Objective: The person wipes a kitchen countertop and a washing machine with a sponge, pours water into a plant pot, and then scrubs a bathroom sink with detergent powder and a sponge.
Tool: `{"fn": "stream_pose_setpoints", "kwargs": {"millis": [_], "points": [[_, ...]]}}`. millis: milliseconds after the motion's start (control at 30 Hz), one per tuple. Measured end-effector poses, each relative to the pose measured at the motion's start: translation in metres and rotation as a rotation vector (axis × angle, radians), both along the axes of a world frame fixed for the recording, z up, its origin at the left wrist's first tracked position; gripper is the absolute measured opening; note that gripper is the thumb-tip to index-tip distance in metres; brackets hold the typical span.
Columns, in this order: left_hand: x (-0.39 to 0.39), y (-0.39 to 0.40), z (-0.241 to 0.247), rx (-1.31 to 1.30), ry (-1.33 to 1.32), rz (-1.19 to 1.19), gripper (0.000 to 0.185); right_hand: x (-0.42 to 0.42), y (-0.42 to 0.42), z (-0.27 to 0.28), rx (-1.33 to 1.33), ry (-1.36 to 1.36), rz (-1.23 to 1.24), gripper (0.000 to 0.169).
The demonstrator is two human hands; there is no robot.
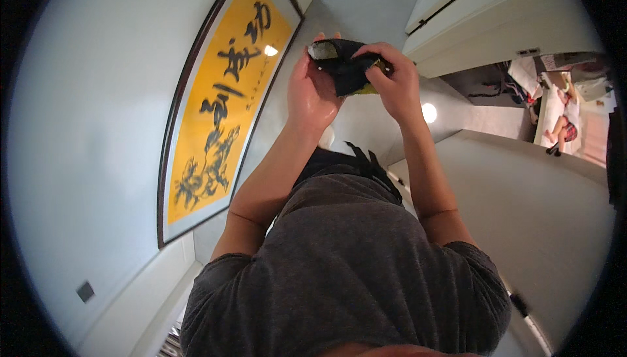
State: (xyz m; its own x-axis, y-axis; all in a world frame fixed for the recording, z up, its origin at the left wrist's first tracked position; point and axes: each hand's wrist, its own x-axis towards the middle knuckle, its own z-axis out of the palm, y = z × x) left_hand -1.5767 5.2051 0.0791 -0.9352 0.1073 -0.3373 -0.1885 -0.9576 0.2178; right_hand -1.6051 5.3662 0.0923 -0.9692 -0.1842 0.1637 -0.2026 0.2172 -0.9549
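Observation:
A bundle of black cloth (345, 63), possibly a sock, is held out in front of my body. It has a light grey patch at its left end and yellow-green parts along its lower right edge. My left hand (316, 90) supports it from below and behind, palm up, with fingertips showing above the far edge. On the right side, the thumb and fingers of my right hand (397, 75) pinch the fabric. How the cloth is folded underneath is hidden.
A framed yellow calligraphy panel (230, 87) hangs on the wall to the left. White cabinet doors (480, 24) stand at upper right. A pale panel (529, 210) fills the right side. Through an opening, a person (569, 117) is on a bed, near hanging clothes (524, 80).

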Motion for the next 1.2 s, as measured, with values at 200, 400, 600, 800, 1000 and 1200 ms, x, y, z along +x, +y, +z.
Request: {"fn": "stream_pose_setpoints", "kwargs": {"millis": [200, 400, 600, 800, 1000, 1200], "points": [[-0.229, 0.034, 0.002, -0.012, 0.002, -0.094, 0.033, -0.210, 0.035, 0.005, -0.030, -0.077, -0.100, 0.027], [-0.479, 0.085, -0.022, 0.080, 0.079, -0.231, 0.033, -0.443, 0.086, -0.010, 0.037, 0.010, -0.216, 0.027], [-0.742, 0.141, -0.007, 0.084, 0.079, -0.334, 0.038, -0.684, 0.140, 0.012, 0.051, -0.010, -0.331, 0.026], [-0.984, 0.229, -0.015, 0.102, 0.124, -0.487, 0.038, -0.911, 0.231, 0.002, -0.065, 0.000, -0.402, 0.027], [-1.186, 0.298, -0.020, 0.007, 0.018, -0.492, 0.036, -1.115, 0.297, -0.006, -0.073, -0.016, -0.397, 0.027], [-1.414, 0.367, -0.010, -0.039, 0.018, -0.505, 0.040, -1.336, 0.368, 0.001, -0.046, -0.008, -0.432, 0.028]]}}
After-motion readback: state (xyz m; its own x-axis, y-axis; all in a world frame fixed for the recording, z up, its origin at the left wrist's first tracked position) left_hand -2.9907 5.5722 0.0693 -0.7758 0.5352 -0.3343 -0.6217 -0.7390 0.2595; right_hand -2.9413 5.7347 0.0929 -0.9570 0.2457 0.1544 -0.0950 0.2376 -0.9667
